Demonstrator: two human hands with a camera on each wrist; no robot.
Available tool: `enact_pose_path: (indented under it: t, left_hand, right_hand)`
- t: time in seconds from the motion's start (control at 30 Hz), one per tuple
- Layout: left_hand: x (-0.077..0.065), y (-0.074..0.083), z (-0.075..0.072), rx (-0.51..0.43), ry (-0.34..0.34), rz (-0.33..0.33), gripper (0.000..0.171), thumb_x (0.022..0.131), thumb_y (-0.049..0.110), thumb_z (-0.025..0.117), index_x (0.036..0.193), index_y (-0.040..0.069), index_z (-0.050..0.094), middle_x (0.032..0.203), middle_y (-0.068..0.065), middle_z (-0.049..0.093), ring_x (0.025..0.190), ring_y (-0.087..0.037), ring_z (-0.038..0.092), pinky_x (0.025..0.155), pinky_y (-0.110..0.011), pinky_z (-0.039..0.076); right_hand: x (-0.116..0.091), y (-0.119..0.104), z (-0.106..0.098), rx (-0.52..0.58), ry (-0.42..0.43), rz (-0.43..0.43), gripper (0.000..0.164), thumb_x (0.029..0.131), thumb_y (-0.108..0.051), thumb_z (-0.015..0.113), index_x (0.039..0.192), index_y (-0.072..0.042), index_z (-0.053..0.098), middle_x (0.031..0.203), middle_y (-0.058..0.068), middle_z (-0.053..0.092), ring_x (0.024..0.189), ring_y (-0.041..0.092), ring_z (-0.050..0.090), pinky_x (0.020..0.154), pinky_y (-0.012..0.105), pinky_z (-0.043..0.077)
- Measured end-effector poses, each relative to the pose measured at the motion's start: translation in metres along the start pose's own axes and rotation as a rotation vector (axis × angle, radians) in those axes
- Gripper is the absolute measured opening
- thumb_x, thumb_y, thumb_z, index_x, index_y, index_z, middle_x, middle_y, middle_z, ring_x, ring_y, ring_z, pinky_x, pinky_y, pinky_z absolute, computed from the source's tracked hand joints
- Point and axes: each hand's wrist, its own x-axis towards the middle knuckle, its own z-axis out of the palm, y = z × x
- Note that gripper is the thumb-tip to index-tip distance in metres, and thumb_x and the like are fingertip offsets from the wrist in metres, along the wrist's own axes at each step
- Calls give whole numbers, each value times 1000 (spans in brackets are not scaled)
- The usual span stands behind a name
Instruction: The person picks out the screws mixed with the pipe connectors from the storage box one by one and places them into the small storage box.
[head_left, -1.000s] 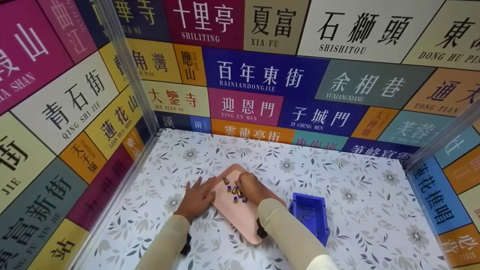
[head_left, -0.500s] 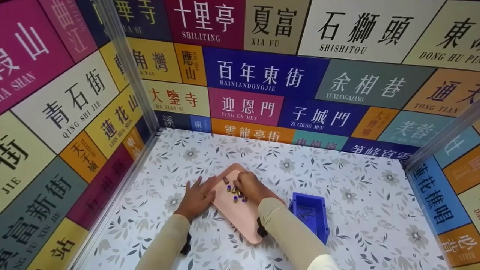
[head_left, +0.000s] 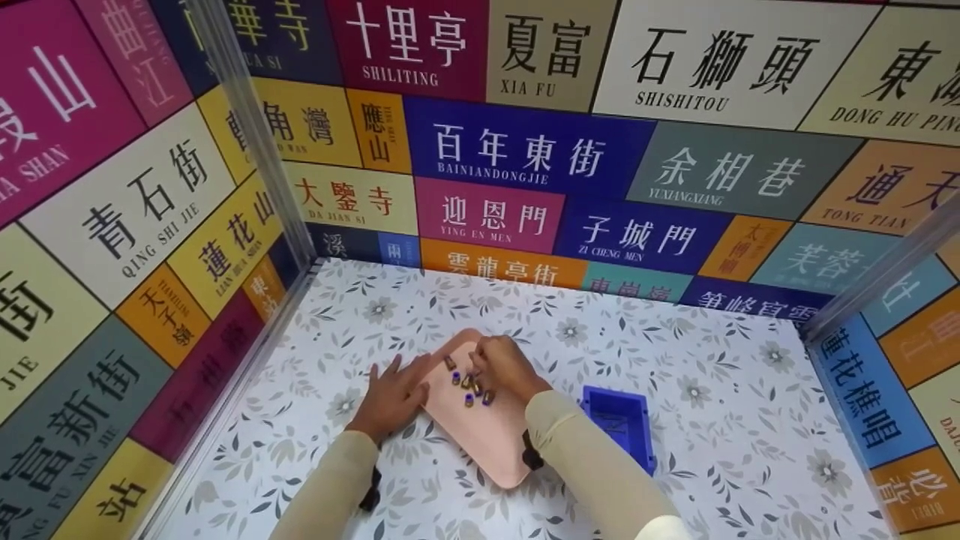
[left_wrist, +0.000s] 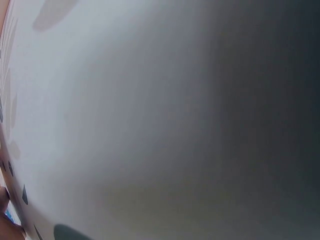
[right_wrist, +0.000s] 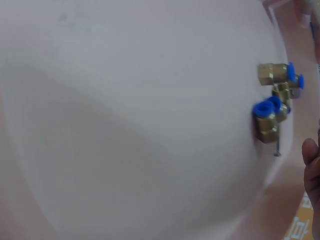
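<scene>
A shallow pink tray (head_left: 480,442) lies on the table, with several brass push-in fittings (head_left: 478,388) with blue collars near its far end. In the right wrist view the fittings (right_wrist: 266,125) lie clustered, and a thin screw (right_wrist: 277,147) shows beside them. My right hand (head_left: 506,367) is over the tray at the right of the fittings, its fingers bent and fingertips close together. Whether anything is between them is hidden. My left hand (head_left: 390,397) rests at the tray's left rim with fingers spread. The left wrist view shows mostly blurred table cloth.
Right of the tray stands a blue plastic box (head_left: 651,435) with several screws (head_left: 615,429) inside. A floral cloth (head_left: 697,390) covers the table. Panels printed with signs (head_left: 525,150) enclose the back and both sides.
Over the last half second my right hand and forearm shift slightly right, uncovering more of the nearby fittings. The left hand stays at the rim. The view tilts a little.
</scene>
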Motion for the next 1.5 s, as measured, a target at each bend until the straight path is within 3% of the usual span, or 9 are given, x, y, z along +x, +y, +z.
enact_pose_path:
  t: [0.17,0.4,0.73,0.93,1.1,1.5]
  left_hand:
    - [1,2,2,7,-2,6,60,104,56,36,161,46,22,165,17,32,159,-31,19,125,-67,0]
    - [0,2,0,-19,-4,-15,59,104,56,39,160,48,22,165,19,31,160,-28,17,126,-65,-2]
    - [-2,2,-3,-24,-25,-34,60,104,55,38,161,48,19,166,20,29,160,-27,13,126,-64,-5]
    - [-1,1,-1,-2,-21,-28,60,105,56,36,161,47,18,166,19,28,161,-27,12,126,-64,-4]
    - [-1,1,-1,18,-8,-6,59,105,55,35,161,44,21,165,16,33,160,-29,17,125,-66,-1]
    - [0,0,-1,9,-29,-14,60,105,57,34,162,44,19,166,19,30,160,-27,14,126,-63,-4]
  right_hand:
    - [-5,-2,-27,-144,123,-88,16,97,-15,66,86,-7,74,78,2,71,71,12,65,64,27,56]
    - [-20,-9,-79,-191,190,-132,14,95,-17,72,86,-7,75,77,5,73,68,15,67,64,31,59]
    - [-78,3,-136,-201,235,-235,15,92,-18,76,80,-10,71,71,1,70,59,8,62,55,26,54]
    - [-121,28,-152,-222,231,-211,16,92,-22,77,79,-15,70,67,-6,66,56,2,55,52,22,48]
    - [-151,53,-159,-166,207,-165,15,91,-22,77,78,-19,70,65,-12,62,55,-3,50,51,20,45]
    - [-187,90,-161,-25,88,-57,13,94,-23,75,82,-18,72,70,-13,66,60,-2,55,53,21,49]
